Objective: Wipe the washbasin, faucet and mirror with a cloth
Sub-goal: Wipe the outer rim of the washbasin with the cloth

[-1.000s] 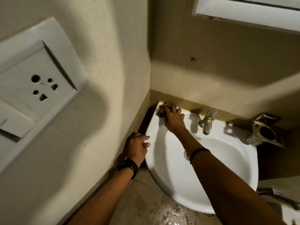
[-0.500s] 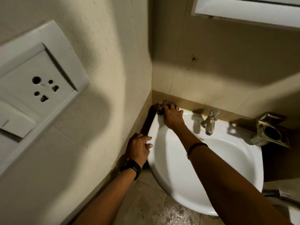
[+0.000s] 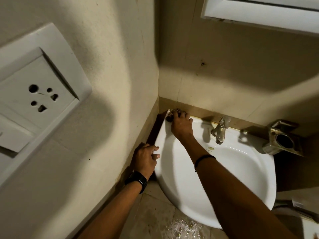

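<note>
Beige corner: right hand (image 3: pixel 181 125) clutches dark crumpled cloth (image 3: pixel 169 117); left hand (image 3: pixel 144 159) grips white washbasin (image 3: pixel 179 188).

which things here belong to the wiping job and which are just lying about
Job: cloth under the right hand; washbasin, its edge held by the left hand; faucet; white frame at top, likely the mirror.
Just about: wall socket; metal holder on the wall; wet patch on the floor.
</note>
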